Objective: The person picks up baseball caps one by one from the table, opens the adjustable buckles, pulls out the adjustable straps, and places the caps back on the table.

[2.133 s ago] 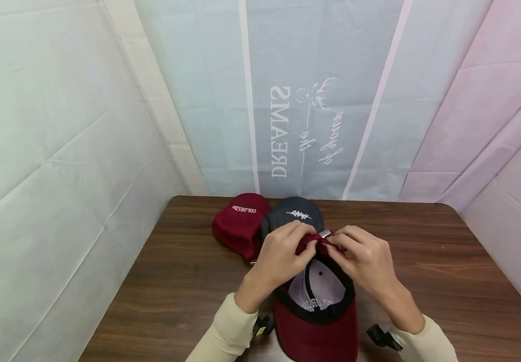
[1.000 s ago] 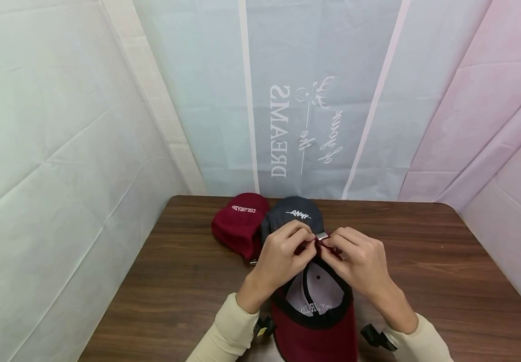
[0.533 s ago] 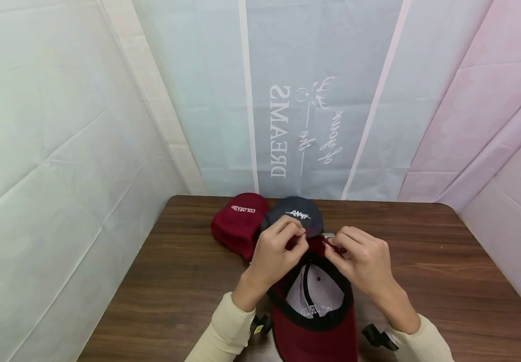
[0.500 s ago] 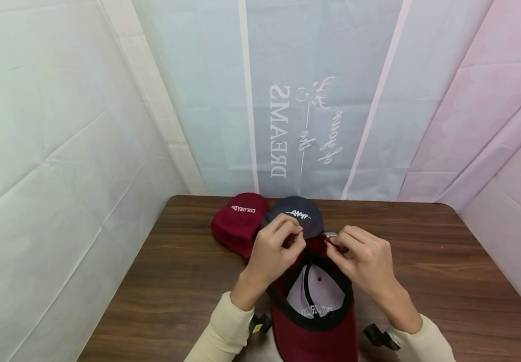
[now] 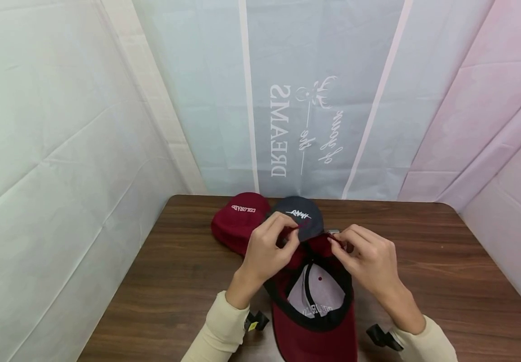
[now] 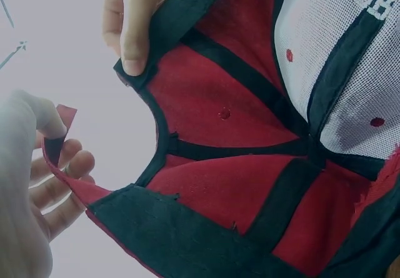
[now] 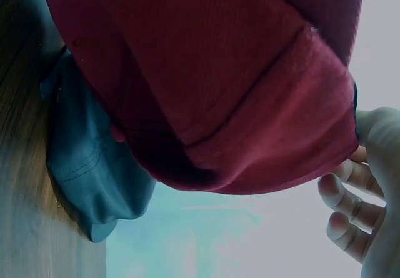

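A maroon baseball cap (image 5: 317, 337) is held brim toward me, its pale mesh lining showing. My left hand (image 5: 265, 251) pinches the free end of its back strap (image 6: 66, 117) between thumb and fingers. My right hand (image 5: 371, 259) pinches the opposite edge of the back opening, beside a small metal buckle (image 5: 333, 232). In the left wrist view the opening gapes between the strap and the right hand's thumb (image 6: 135, 37). The right wrist view shows the cap's outer crown (image 7: 219, 72); the right fingers hide part of the buckle end.
Behind the held cap, a second maroon cap (image 5: 242, 221) with white lettering stands at the back of the wooden table (image 5: 174, 281). Against it is a dark grey cap (image 5: 298, 208), partly covered by my left hand. Fabric curtains (image 5: 315, 60) hang beyond the table's far edge.
My hands, earlier close together at the buckle, have drawn apart. The left hand moved left with the strap end, now separate from the buckle; the right moved slightly right. The other caps stayed put.
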Action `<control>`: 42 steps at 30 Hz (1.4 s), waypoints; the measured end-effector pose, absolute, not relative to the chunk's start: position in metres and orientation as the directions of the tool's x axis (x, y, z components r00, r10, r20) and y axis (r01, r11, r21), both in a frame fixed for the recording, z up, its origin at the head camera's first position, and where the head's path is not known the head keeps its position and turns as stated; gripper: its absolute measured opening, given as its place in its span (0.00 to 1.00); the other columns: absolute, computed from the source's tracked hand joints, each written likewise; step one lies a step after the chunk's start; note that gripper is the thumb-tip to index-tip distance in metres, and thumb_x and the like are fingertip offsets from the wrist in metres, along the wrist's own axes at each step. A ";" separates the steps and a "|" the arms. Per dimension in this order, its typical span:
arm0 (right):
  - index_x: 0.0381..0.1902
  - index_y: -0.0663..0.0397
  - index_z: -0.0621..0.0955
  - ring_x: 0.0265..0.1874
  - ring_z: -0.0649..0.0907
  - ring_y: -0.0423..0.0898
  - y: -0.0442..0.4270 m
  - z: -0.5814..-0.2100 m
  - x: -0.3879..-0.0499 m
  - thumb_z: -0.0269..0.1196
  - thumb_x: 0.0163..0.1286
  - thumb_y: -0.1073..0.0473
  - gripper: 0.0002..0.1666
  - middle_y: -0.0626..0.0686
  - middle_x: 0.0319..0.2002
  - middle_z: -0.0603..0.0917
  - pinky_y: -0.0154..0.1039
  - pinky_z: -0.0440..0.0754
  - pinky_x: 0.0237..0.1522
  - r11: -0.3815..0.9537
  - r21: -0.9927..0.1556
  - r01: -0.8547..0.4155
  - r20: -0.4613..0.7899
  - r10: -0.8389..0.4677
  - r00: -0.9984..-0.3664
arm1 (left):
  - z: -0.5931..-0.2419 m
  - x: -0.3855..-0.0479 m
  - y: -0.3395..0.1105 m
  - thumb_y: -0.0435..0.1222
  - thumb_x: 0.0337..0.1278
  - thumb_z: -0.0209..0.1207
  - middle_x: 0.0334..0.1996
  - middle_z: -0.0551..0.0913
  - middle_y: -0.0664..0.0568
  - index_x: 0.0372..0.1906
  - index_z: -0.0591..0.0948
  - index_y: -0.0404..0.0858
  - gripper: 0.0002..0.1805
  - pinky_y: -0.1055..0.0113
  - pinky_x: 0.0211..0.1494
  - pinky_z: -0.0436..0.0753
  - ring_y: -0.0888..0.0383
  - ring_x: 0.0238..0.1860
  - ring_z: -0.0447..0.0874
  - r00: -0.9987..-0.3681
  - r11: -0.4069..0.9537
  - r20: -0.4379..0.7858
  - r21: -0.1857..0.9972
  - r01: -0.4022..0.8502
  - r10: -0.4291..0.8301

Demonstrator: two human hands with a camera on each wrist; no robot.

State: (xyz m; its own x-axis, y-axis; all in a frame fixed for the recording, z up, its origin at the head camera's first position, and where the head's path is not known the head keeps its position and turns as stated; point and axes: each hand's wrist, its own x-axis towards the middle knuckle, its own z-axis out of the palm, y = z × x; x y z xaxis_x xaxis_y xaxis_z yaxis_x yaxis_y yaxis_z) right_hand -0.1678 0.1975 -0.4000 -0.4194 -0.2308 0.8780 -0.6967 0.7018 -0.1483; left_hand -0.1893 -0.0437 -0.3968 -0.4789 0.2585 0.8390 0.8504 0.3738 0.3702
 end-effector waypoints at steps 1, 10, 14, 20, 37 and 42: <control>0.25 0.47 0.85 0.16 0.73 0.35 0.198 -0.400 -0.168 0.64 0.65 0.56 0.09 0.41 0.23 0.81 0.28 0.68 0.19 0.703 -0.154 -0.694 0.877 -0.227 -0.424 | -0.397 -0.189 -0.044 0.26 0.61 0.64 0.38 0.85 0.50 0.41 0.83 0.38 0.07 0.71 0.37 0.86 0.60 0.33 0.81 -0.478 0.371 0.838 0.369 0.852 0.264; 0.26 0.48 0.86 0.15 0.73 0.36 0.198 -0.401 -0.168 0.65 0.67 0.54 0.10 0.42 0.23 0.82 0.27 0.68 0.20 0.712 -0.174 -0.680 0.874 -0.207 -0.440 | -0.404 -0.187 -0.038 0.27 0.59 0.62 0.38 0.83 0.54 0.40 0.84 0.38 0.06 0.80 0.41 0.79 0.65 0.34 0.79 -0.431 0.342 0.829 0.313 0.886 0.356; 0.26 0.48 0.86 0.15 0.73 0.36 0.198 -0.401 -0.168 0.64 0.69 0.53 0.12 0.42 0.23 0.82 0.28 0.69 0.20 0.715 -0.174 -0.677 0.876 -0.202 -0.439 | -0.405 -0.186 -0.034 0.27 0.59 0.62 0.38 0.85 0.55 0.40 0.85 0.39 0.07 0.79 0.42 0.80 0.65 0.34 0.80 -0.401 0.334 0.823 0.276 0.902 0.403; 0.26 0.49 0.86 0.16 0.72 0.34 0.198 -0.400 -0.168 0.64 0.70 0.52 0.13 0.42 0.22 0.81 0.27 0.69 0.19 0.717 -0.170 -0.676 0.885 -0.192 -0.425 | -0.407 -0.183 -0.032 0.29 0.58 0.63 0.38 0.86 0.56 0.41 0.85 0.41 0.08 0.79 0.43 0.80 0.65 0.35 0.82 -0.376 0.318 0.807 0.247 0.915 0.455; 0.26 0.51 0.86 0.14 0.73 0.36 0.203 -0.397 -0.166 0.63 0.74 0.48 0.18 0.43 0.22 0.82 0.26 0.69 0.19 0.708 -0.174 -0.684 0.893 -0.179 -0.413 | -0.410 -0.180 -0.027 0.36 0.70 0.61 0.33 0.83 0.60 0.35 0.85 0.44 0.06 0.83 0.39 0.76 0.68 0.28 0.78 -0.343 0.273 0.805 0.234 0.933 0.484; 0.26 0.51 0.86 0.14 0.72 0.36 0.204 -0.394 -0.164 0.62 0.74 0.48 0.19 0.44 0.22 0.82 0.27 0.69 0.19 0.709 -0.172 -0.684 0.893 -0.182 -0.412 | -0.408 -0.182 -0.025 0.33 0.69 0.62 0.30 0.82 0.59 0.34 0.85 0.44 0.06 0.83 0.37 0.75 0.65 0.28 0.79 -0.390 0.332 0.811 0.258 0.907 0.435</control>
State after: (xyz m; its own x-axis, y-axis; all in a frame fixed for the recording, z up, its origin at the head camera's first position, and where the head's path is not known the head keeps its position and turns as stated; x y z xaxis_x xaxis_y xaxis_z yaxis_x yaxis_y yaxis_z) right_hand -0.1644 0.2037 -0.3943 -0.4123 -0.1816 0.8928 -0.6842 0.7087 -0.1718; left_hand -0.1824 -0.0253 -0.4079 -0.3902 0.4354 0.8113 0.9073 0.3318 0.2583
